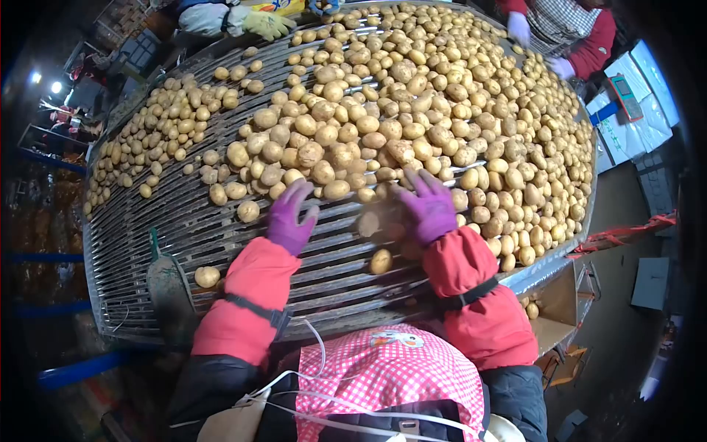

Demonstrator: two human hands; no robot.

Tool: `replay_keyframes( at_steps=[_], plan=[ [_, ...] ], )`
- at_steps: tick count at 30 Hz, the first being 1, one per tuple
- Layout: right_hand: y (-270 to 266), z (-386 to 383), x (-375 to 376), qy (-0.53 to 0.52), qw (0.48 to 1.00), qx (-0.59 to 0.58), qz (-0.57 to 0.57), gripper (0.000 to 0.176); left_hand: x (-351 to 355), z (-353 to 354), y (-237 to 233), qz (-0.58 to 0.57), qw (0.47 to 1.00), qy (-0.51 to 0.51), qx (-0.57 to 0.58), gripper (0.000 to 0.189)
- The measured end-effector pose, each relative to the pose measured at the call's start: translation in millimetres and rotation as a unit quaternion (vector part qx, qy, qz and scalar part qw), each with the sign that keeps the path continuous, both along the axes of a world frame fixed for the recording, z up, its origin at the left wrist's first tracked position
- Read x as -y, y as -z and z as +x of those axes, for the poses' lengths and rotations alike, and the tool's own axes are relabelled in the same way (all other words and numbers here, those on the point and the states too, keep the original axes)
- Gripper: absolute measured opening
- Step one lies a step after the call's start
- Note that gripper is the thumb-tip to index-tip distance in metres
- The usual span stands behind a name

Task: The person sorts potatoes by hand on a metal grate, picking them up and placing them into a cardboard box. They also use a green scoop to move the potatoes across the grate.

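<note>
My left hand [292, 217], in a purple glove, hovers over or rests on the slatted metal table [331, 276] at the near edge of the potato pile. Its thumb and fingers are apart, with nothing held, and the fingertips reach to a few potatoes [324, 172]. To the right, my right hand [429, 206] has its gloved fingers stretched out against the front of the pile. A blurred potato [368, 223] lies between the two hands. Closer to me a single potato [381, 261] sits on the slats, and another potato [207, 277] is left of my left sleeve.
A scoop [168, 283] lies at the table's left. A smaller potato heap [166, 125] covers the far left. Across the table are co-workers' gloved hands [269, 26], [518, 29]. A cardboard box [556, 313] stands at the lower right, a scale display [626, 98] beyond.
</note>
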State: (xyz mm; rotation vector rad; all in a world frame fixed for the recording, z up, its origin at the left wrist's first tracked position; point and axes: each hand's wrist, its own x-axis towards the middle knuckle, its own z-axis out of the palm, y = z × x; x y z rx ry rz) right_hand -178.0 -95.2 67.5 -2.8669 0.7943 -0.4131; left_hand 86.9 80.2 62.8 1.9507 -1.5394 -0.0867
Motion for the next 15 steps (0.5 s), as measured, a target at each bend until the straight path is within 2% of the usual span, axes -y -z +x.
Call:
replay_keyframes(
  at_steps=[1, 3, 5, 6, 7, 11, 13, 15],
  plan=[
    [-19, 17, -3, -0.007, 0.995, -0.084, 0.055, 0.063, 4, -2, 0, 0.026, 0.999, 0.009, 0.024, 0.052],
    [-25, 44, 7, -0.007, 0.989, -0.148, 0.007, 0.058, 3, -10, 7, 0.106, 0.989, 0.041, 0.098, 0.056],
    [-18, 59, 31, 0.0, 0.992, -0.125, -0.002, 0.048, 5, -7, 13, 0.098, 0.991, 0.039, 0.078, 0.058],
    [8, 62, 50, 0.016, 0.994, -0.091, -0.056, 0.051, 3, -6, 15, 0.095, 0.993, 0.032, 0.067, 0.059],
    [1, 61, 64, -0.01, 0.997, -0.049, -0.055, 0.041, 4, -4, 14, 0.091, 0.993, 0.031, 0.061, 0.059],
    [0, 47, 113, 0.065, 0.996, -0.036, -0.047, 0.034, 5, -1, 16, 0.071, 0.996, 0.03, 0.033, 0.055],
    [-10, 27, 134, 0.16, 0.983, -0.054, -0.073, 0.036, 4, -3, 11, 0.067, 0.997, 0.021, 0.03, 0.053],
    [-12, 12, 152, 0.253, 0.961, -0.084, -0.074, 0.043, 10, -8, 10, 0.003, 0.996, 0.035, 0.088, 0.049]
  ],
)
